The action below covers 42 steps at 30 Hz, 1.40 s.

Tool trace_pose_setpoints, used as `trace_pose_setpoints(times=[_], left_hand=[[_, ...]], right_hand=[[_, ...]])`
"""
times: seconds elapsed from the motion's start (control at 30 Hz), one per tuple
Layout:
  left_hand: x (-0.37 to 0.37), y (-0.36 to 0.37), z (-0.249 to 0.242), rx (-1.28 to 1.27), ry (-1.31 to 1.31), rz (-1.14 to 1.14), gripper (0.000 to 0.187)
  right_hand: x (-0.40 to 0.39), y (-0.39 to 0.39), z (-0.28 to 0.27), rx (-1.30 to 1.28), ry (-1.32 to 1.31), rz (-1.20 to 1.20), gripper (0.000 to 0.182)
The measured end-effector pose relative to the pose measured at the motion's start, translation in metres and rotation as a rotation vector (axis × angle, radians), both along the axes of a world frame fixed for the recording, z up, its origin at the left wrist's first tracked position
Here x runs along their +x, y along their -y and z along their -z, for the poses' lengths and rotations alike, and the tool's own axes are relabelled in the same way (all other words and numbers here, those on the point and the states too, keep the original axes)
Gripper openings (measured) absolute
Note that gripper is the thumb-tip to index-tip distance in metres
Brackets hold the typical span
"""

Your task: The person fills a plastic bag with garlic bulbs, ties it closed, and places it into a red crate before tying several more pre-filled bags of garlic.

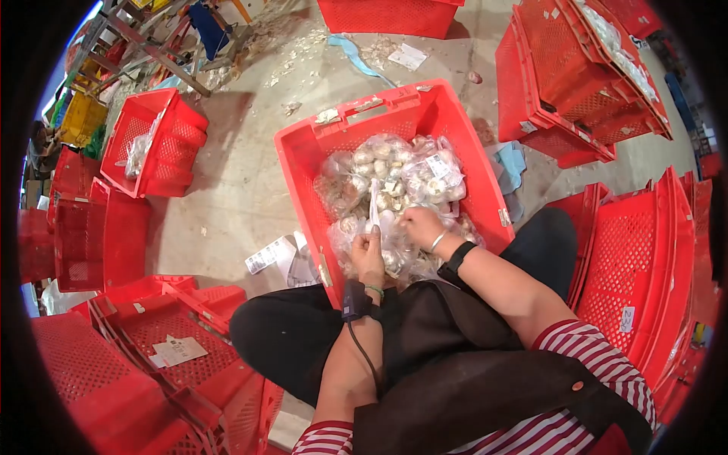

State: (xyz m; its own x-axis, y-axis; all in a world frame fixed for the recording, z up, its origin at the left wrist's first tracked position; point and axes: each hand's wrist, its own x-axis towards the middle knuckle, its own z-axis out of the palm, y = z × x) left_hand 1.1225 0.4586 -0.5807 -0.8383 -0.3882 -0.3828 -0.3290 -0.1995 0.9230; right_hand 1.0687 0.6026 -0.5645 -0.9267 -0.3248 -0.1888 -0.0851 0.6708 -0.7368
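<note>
A red plastic crate stands between my knees, holding several clear plastic bags of garlic bulbs. My left hand is closed on the twisted neck of a plastic bag near the crate's front. The neck points up, away from the hand. Just to the right, my right hand is closed over the same bags, slightly blurred, fingertips curled inward. Whatever sits in those fingers is hidden. One bag at the back right carries a white label.
Stacked red crates stand at the right, upper right and lower left. Another crate with bags stands at left. Paper sheets, blue cloth and garlic skins litter the floor.
</note>
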Motion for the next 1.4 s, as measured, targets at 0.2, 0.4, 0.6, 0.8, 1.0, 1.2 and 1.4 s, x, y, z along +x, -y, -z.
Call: trace_pose_setpoints(times=[0.2,0.4,0.6,0.8,1.0,1.2,1.4], left_hand=[[0.0,0.001,-0.009,0.002,0.081,0.038,0.027],[0.004,0.004,0.004,0.102,-0.006,-0.012,0.018],[0.001,0.002,-0.004,0.131,0.068,0.079,0.011],[0.009,-0.002,-0.012,-0.381,0.089,0.442,0.037],[0.012,0.007,-0.008,-0.674,-0.022,0.504,0.026],[0.01,0.006,-0.012,-0.692,0.056,0.157,0.016],[0.012,0.002,-0.011,-0.72,-0.118,0.127,0.019]], right_hand=[[0.006,0.002,-0.005,-0.118,-0.132,-0.094,0.015],[0.0,-0.002,0.02,-0.02,-0.01,-0.039,0.018],[-0.002,-0.053,0.043,-0.573,0.348,0.744,0.028],[0.007,-0.016,-0.009,-0.077,-0.314,0.099,0.04],[-0.002,-0.033,0.029,-0.138,-0.025,0.351,0.026],[0.002,-0.062,0.026,-0.914,0.62,1.303,0.017],[0.014,-0.002,-0.042,-0.444,-0.273,0.244,0.011]])
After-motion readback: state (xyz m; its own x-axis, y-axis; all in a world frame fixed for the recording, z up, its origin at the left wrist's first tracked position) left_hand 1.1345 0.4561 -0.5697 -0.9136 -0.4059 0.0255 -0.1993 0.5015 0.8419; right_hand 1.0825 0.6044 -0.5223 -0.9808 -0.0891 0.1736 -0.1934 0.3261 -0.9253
